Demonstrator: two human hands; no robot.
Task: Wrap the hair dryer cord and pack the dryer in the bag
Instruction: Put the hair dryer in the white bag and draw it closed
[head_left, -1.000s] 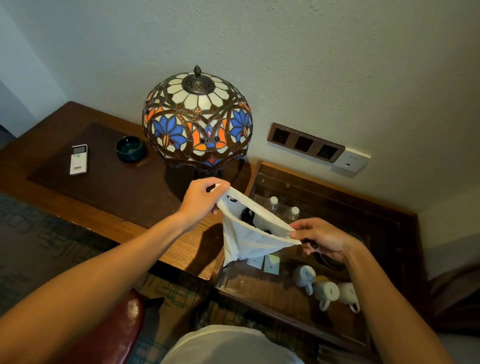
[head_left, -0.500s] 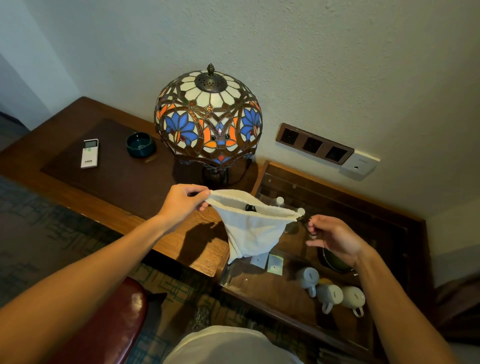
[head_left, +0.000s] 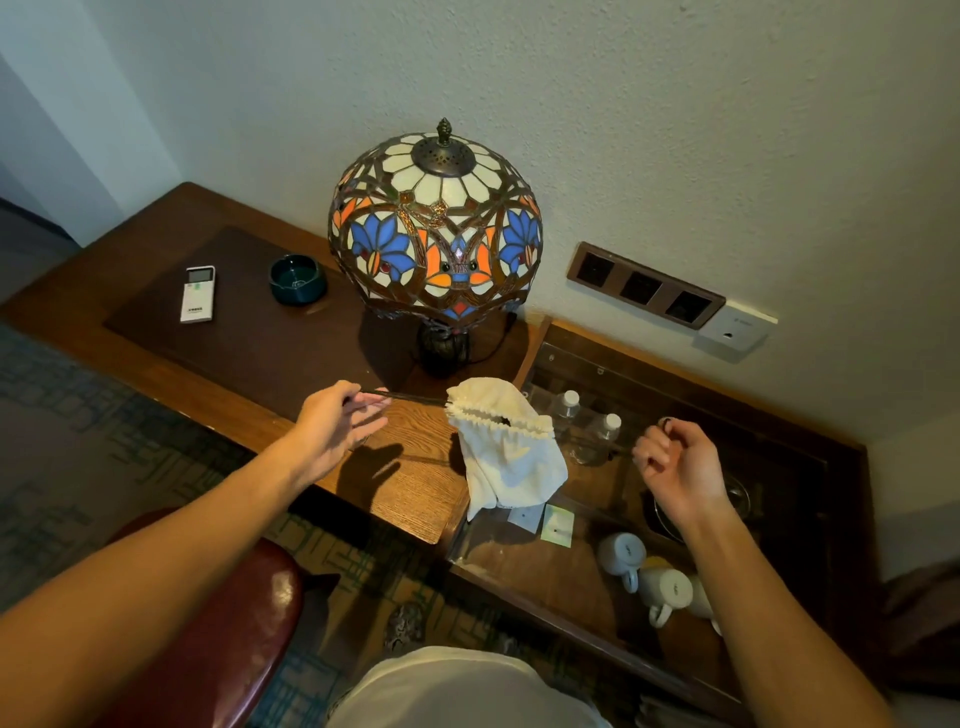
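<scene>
A white cloth drawstring bag (head_left: 506, 457) hangs in the air between my hands, above the desk's right edge. Its mouth is gathered almost shut, with a small dark gap in the middle. The hair dryer is hidden inside it. My left hand (head_left: 337, 423) pinches the dark drawstring (head_left: 410, 397) that runs out to the left of the bag. My right hand (head_left: 675, 462) is fisted on the drawstring's other end at the right of the bag. Both cords are pulled taut, away from each other.
A stained-glass lamp (head_left: 436, 228) stands on the wooden desk (head_left: 249, 358) just behind the bag. A white remote (head_left: 198, 294) and a dark green ashtray (head_left: 297, 279) lie at the left. A lower tray table (head_left: 582, 577) at right holds water bottles (head_left: 597, 436) and white mugs (head_left: 644, 577). A red chair (head_left: 223, 639) is below.
The bag's mouth was held wide open by its rim. My hands have since moved apart along the drawstrings and the mouth has gathered nearly shut.
</scene>
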